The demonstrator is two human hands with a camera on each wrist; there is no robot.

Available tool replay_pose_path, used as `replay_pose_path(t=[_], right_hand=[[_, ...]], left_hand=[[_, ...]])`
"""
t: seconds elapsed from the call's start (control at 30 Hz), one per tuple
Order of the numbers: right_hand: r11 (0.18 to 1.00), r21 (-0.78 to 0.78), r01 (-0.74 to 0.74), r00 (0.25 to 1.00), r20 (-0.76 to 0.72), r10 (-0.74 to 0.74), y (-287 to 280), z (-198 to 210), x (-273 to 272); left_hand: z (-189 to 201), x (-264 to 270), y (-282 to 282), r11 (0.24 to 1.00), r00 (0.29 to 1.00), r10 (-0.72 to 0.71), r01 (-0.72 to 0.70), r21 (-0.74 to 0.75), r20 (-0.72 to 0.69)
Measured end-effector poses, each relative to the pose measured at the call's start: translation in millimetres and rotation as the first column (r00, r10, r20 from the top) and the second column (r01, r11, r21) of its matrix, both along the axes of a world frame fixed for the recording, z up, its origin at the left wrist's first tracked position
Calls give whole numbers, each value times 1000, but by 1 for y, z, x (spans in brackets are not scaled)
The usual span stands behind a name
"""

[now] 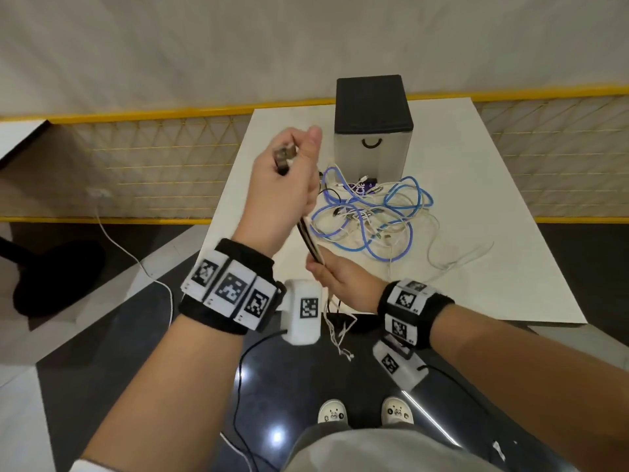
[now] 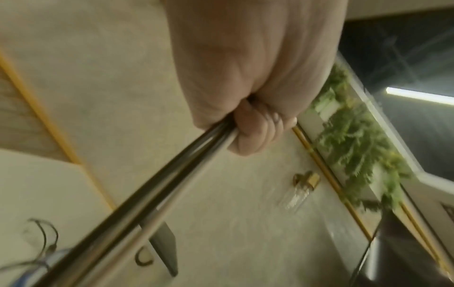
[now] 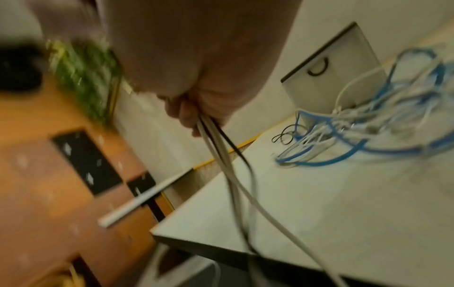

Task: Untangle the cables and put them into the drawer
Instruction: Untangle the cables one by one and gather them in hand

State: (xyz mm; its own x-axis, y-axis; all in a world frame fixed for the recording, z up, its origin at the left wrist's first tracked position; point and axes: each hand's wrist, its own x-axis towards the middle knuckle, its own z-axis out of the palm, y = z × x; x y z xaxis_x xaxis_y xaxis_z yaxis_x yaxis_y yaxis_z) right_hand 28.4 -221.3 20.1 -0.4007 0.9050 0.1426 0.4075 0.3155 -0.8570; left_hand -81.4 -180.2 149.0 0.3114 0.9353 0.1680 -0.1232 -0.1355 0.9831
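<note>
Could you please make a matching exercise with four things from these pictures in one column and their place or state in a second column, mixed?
Things:
1. left hand
2. right hand
3. blue cable
4. drawer box

States:
A. stands shut at the back of the table
B. lies tangled with white cables on the table
C. raised, grips the upper end of the stretched cable bundle
D. low at the table's near edge, grips the bundle's lower part

Pairs: 1-C, 2-D, 3-B, 4-A

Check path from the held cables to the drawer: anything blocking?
Yes. The drawer is shut, its front flush and handle untouched, so it must open first. The tangled pile of blue and white cables lies on the table right against the drawer front. Both hands are occupied: left hand and right hand grip the held cables.
</note>
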Motion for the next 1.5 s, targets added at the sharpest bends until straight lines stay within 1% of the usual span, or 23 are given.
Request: replay_pose_path(t=[0.07,0.17,0.23,0.3,0.43,0.5,0.6,0.63,0.67,0.73,0.77,0.8,0.83,0.87,0.9,0.93,0.97,1.0,1.03,1.1,1.27,1.4,1.5], right_hand=[[999,-46,23,999,23,-22,0,-17,8],[992,-124,27,985,175,-5,3,-38,16],[978,-203,43,964,265,13,2,-54,24],[972,-230,50,939,342,32,0,-71,32],[982,-184,45,852,520,58,-4,-90,43],[980,-188,71,786,615,61,-4,-96,47],[968,-252,13,695,697,173,-3,-91,54],[958,-287,-9,687,694,215,-2,-87,58],[948,-317,-18,704,670,237,0,-82,64],[945,-328,3,810,555,191,7,-73,78],[954,-295,46,871,480,106,12,-69,85],[962,-239,134,909,415,-23,19,-66,92],[953,-163,256,912,368,-182,26,-65,99],[914,-97,395,872,353,-340,33,-67,106],[856,-59,513,809,368,-459,40,-71,112],[802,-62,595,746,414,-521,46,-75,119],[762,-93,641,700,477,-531,51,-81,124],[737,-139,661,673,545,-500,54,-87,127],[728,-180,662,662,596,-455,56,-92,129],[724,-214,655,661,627,-413,56,-100,130],[676,-238,698,656,589,-471,60,-102,128],[688,-238,686,669,577,-468,62,-99,124],[667,-231,708,675,501,-542,60,-93,122]], left_hand=[[4,-1,2,1000,1000,3,-3,13,10],[5,3,-3,1000,1000,6,-6,16,5],[10,4,-5,1000,999,-7,6,14,44],[16,3,-5,1000,997,-20,19,15,71],[25,2,-8,999,992,-41,36,40,116],[27,2,-7,999,991,-43,39,34,131],[25,-2,1,1000,994,-24,22,15,107],[22,-4,4,1000,995,-18,18,1,94],[20,-5,7,999,996,-20,23,-25,86],[13,-7,12,993,996,-28,37,-115,83],[8,-6,13,988,997,-25,36,-151,75],[2,-4,14,985,998,-18,27,-168,58],[-4,-1,14,985,999,-10,17,-171,36],[-10,3,14,986,1000,-6,8,-168,16],[-15,6,14,986,1000,-5,6,-166,2],[-19,10,15,986,1000,-9,7,-165,-7],[-23,13,16,986,1000,-14,12,-164,-13],[-26,16,17,986,1000,-22,18,-163,-18],[-28,18,18,986,999,-28,24,-164,-21],[-31,22,20,985,999,-35,31,-167,-22],[-34,24,27,981,1000,-27,24,-193,-15],[-38,24,30,977,1000,-18,12,-211,-23],[-41,24,34,975,1000,4,-10,-221,-24]])
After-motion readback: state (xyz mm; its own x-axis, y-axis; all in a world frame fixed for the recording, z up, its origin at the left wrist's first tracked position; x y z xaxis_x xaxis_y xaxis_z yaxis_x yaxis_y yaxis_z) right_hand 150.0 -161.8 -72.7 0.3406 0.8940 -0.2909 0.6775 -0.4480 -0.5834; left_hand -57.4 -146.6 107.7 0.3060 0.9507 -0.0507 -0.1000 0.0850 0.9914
